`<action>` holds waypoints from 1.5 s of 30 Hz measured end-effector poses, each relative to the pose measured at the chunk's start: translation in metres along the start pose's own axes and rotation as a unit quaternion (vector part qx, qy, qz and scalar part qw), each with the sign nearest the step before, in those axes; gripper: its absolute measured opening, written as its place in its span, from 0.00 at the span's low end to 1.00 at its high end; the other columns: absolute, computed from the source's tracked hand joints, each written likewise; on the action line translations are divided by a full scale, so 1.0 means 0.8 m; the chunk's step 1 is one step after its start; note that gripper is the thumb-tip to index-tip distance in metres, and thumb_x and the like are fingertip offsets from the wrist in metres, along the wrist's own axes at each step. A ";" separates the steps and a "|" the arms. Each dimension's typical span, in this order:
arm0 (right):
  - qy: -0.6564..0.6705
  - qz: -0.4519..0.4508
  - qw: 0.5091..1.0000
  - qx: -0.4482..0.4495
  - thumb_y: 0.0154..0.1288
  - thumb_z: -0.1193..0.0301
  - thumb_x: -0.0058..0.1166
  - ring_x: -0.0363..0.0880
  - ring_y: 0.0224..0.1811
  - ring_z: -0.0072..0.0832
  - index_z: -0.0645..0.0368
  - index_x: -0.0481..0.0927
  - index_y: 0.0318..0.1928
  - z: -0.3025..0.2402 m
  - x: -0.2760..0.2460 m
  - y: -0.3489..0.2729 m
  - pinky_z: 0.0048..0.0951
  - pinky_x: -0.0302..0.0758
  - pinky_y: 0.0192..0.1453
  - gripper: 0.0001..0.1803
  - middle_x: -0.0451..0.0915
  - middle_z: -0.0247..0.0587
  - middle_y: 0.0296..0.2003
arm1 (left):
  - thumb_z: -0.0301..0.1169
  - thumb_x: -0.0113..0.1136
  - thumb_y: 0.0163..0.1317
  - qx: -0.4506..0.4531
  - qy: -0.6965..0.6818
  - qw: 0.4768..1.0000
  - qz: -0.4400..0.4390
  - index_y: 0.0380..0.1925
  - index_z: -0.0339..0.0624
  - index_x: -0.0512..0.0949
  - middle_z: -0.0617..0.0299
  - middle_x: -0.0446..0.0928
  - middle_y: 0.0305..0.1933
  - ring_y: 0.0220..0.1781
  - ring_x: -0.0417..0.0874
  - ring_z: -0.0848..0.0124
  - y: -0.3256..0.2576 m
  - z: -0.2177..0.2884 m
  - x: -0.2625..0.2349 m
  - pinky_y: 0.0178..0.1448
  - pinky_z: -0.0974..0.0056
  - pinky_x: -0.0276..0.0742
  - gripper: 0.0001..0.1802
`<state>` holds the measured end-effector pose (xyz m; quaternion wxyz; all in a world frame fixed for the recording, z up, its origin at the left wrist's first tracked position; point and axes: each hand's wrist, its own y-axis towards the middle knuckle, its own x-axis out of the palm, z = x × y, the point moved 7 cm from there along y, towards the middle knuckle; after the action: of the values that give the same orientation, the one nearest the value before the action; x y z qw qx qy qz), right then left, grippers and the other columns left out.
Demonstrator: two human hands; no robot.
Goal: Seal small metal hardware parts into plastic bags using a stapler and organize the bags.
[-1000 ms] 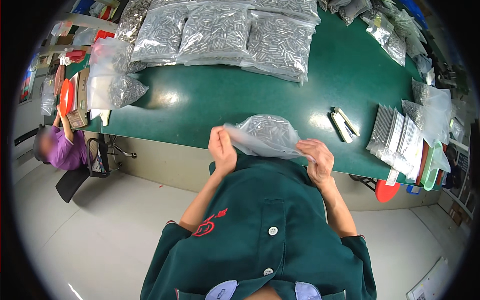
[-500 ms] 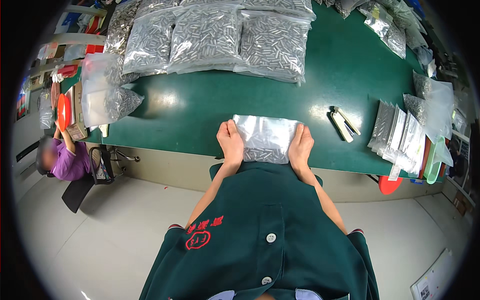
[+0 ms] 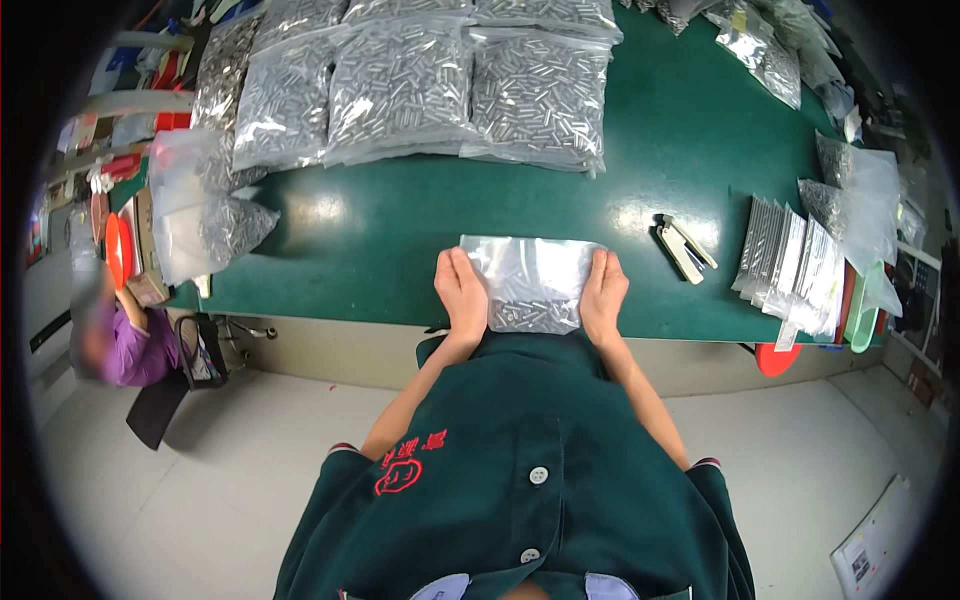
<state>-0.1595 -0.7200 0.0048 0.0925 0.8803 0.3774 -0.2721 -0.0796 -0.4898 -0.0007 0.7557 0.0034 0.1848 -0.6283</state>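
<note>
A clear plastic bag is stretched between my two hands at the front edge of the green table. Small metal pins have settled along its bottom. My left hand pinches the bag's left side, thumb toward the top corner. On the other side my right hand grips the right edge the same way. To the right of that hand, a cream-coloured stapler lies on the table, apart from my fingers.
Large bags full of metal pins fill the table's back left. A row of flat packets stands at right, beside a green scoop. Smaller bags lie at left. A person in a purple top sits beyond the left end.
The bag stays held in both hands, nearly in the same place. My view has shifted slightly, and the pins at the bag's bottom look a little rearranged.
</note>
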 end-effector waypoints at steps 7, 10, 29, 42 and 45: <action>0.012 0.113 0.981 -0.157 0.65 0.78 0.41 0.62 0.15 0.31 0.63 0.67 0.22 -0.088 -0.065 -0.031 0.29 0.59 0.20 0.12 0.66 0.40 0.15 | 0.30 0.45 0.67 0.110 -0.013 0.991 -0.068 0.25 0.36 0.69 0.70 0.65 0.19 0.21 0.61 0.81 -0.004 0.067 -0.023 0.24 0.73 0.57 0.12; 0.002 0.108 0.988 -0.114 0.65 0.77 0.40 0.63 0.14 0.32 0.63 0.68 0.22 -0.090 -0.071 -0.039 0.31 0.60 0.19 0.13 0.66 0.40 0.14 | 0.32 0.45 0.68 0.124 -0.048 0.990 -0.056 0.26 0.36 0.69 0.70 0.66 0.23 0.23 0.59 0.83 -0.021 0.065 -0.039 0.27 0.75 0.57 0.13; 0.035 -0.008 0.997 0.067 0.71 0.65 0.37 0.64 0.17 0.47 0.66 0.67 0.25 0.010 0.014 0.001 0.42 0.60 0.24 0.19 0.66 0.56 0.17 | 0.33 0.47 0.67 0.030 0.054 0.996 -0.064 0.20 0.35 0.67 0.68 0.60 0.17 0.23 0.58 0.80 0.019 -0.002 0.021 0.26 0.68 0.58 0.17; 0.049 -0.063 0.993 0.085 0.70 0.63 0.39 0.67 0.20 0.41 0.69 0.72 0.29 0.027 0.007 -0.002 0.40 0.64 0.28 0.20 0.68 0.53 0.18 | 0.34 0.45 0.69 -0.066 -0.091 0.987 -0.114 0.22 0.37 0.70 0.73 0.65 0.20 0.25 0.59 0.83 0.014 -0.022 0.012 0.27 0.69 0.58 0.17; 0.132 -0.102 0.975 0.146 0.67 0.69 0.45 0.64 0.21 0.23 0.66 0.72 0.36 0.024 -0.008 0.007 0.28 0.62 0.26 0.11 0.68 0.39 0.18 | 0.30 0.47 0.68 -0.062 -0.148 0.978 -0.133 0.29 0.36 0.71 0.73 0.68 0.26 0.29 0.64 0.85 0.010 0.024 0.000 0.33 0.76 0.60 0.10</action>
<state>-0.1668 -0.7347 -0.0077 -0.1162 0.8692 0.4304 -0.2141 -0.0670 -0.4929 0.0157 0.6827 -0.1612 0.1088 -0.7043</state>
